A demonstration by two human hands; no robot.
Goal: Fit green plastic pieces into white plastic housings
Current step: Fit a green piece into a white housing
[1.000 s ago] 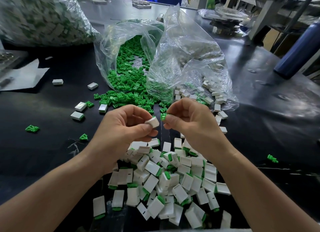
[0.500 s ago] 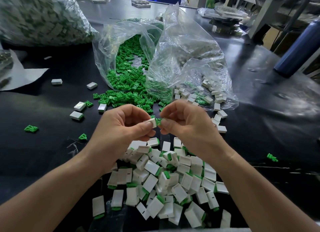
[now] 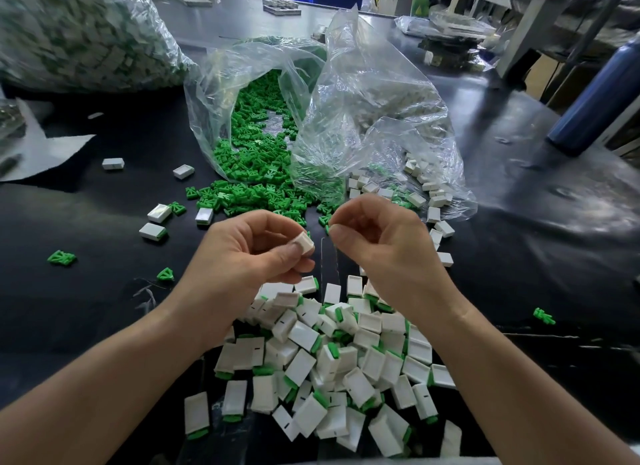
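Observation:
My left hand [image 3: 249, 256] pinches a small white housing [image 3: 304, 244] between thumb and fingers; a sliver of green shows at its upper end. My right hand [image 3: 384, 246] hovers just to the right, a short gap away, its fingers curled and thumb against forefinger with nothing visible between them. Loose green pieces [image 3: 256, 190] spill from an open clear bag [image 3: 214, 93] just beyond my hands. Empty white housings [image 3: 429, 187] lie under a second clear bag [image 3: 381, 93]. A heap of fitted housings [image 3: 329, 360] lies below my wrists.
A large full bag [image 3: 79, 38] fills the far left. Stray white housings [image 3: 152, 230] and single green pieces [image 3: 61, 257] dot the black table [image 3: 519, 256]. A blue bottle [image 3: 595, 93] stands at the right. White paper [image 3: 45, 152] lies at the left edge.
My right hand brought a green piece against the housing in my left hand, then drew back to the right. The hands are apart again and green shows at the housing's end.

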